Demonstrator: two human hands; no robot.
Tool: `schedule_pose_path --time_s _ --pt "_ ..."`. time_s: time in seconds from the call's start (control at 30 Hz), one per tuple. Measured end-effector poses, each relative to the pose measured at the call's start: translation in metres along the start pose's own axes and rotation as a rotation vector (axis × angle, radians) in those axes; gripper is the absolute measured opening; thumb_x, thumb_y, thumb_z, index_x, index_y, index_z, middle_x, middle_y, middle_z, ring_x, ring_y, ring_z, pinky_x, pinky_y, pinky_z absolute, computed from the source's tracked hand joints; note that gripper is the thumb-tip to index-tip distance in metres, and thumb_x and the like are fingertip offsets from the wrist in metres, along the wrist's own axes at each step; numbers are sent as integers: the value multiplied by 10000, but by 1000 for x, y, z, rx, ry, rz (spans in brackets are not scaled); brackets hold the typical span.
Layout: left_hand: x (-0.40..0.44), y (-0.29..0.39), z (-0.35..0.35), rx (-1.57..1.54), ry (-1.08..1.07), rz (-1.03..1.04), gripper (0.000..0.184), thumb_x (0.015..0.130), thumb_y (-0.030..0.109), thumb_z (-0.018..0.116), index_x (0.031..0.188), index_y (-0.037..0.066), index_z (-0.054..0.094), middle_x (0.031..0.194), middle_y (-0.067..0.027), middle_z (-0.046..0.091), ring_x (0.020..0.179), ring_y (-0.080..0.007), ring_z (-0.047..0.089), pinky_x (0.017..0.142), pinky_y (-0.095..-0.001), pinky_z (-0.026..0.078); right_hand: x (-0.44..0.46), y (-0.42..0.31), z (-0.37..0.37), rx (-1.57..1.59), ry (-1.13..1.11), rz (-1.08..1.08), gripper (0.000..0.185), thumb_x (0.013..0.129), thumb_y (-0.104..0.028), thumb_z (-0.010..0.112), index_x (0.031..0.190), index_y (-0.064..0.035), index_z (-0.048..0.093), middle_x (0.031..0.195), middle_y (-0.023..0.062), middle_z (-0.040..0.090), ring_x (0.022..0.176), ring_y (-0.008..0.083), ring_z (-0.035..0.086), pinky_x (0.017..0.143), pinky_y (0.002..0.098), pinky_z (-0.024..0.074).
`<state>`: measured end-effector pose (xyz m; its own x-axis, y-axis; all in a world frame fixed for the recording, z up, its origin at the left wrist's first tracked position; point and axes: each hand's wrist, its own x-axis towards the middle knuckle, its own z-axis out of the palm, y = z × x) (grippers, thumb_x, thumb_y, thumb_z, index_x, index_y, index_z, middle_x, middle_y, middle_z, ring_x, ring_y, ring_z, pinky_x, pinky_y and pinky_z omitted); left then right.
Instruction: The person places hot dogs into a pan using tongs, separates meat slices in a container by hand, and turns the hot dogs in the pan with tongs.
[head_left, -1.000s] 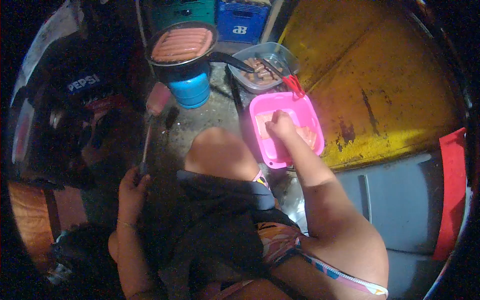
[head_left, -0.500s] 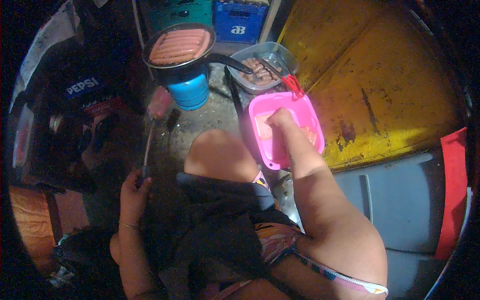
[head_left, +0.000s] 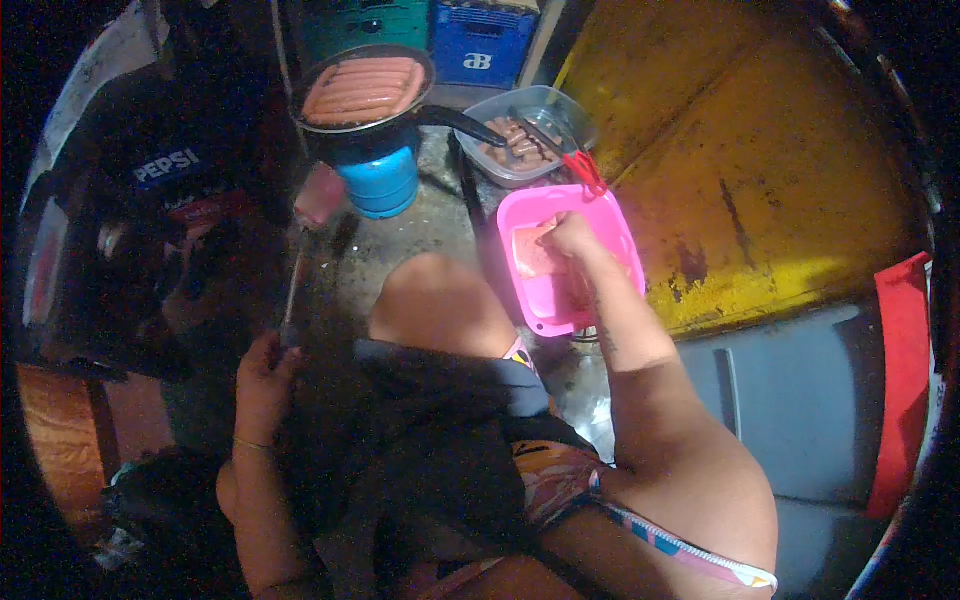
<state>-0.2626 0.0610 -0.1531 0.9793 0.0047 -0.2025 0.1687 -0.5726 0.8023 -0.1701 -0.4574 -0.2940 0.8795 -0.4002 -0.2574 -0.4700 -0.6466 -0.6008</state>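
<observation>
My left hand (head_left: pixel 268 368) is wrapped round the handle of a long utensil (head_left: pixel 297 275), whose wide end is pinkish and blurred. Inside the pink basin (head_left: pixel 539 305), my right hand (head_left: pixel 572 236) pinches the edge of a flat, pale orange-pink piece (head_left: pixel 533 251). Just behind the basin, a clear plastic container (head_left: pixel 522 178) holds short sausages (head_left: pixel 523 148) and red-handled tongs (head_left: pixel 583 170). Several long sausages (head_left: pixel 365 88) lie side by side in a black frying pan (head_left: pixel 425 72), above a blue gas canister (head_left: pixel 380 182).
A green crate (head_left: pixel 350 22) and a blue crate (head_left: pixel 478 45) stand at the back. On the right are a yellow stained panel (head_left: pixel 740 170) and a grey surface (head_left: pixel 800 400) with a red strip (head_left: pixel 900 390). My knee (head_left: pixel 436 305) is below the pan.
My right hand has shifted slightly right inside the basin, and the flat piece now shows lifted at its fingers. My left hand and the utensil have barely moved.
</observation>
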Motion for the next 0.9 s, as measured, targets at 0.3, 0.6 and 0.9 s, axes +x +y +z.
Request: schedule_pose_path --time_s 0.3,0.6,0.9 --pt "-10 16 -7 -111 7 -35 313 867 116 627 1146 -5 552 851 -42 619 654 -92 547 544 -244 449 -119 -81 -91 730 123 24 120 759 -24 689 820 -48 588 695 21 595 565 121 552 495 264 440" --pt "2 -26 -11 -118 -2 169 313 846 115 644 1128 9 560 766 -39 597 617 -110 543 521 -270 460 -123 16 -72 -427 613 -105 291 713 -199 681 951 -39 637 939 190 618 895 366 584 797 402 483" --pt "-19 14 -31 -492 -81 -131 194 871 125 597 1027 17 562 754 -44 591 575 -133 538 492 -277 472 -125 -146 -24 95 583 -637 108 730 -36 641 751 -37 535 743 144 581 703 314 578 648 391 467"
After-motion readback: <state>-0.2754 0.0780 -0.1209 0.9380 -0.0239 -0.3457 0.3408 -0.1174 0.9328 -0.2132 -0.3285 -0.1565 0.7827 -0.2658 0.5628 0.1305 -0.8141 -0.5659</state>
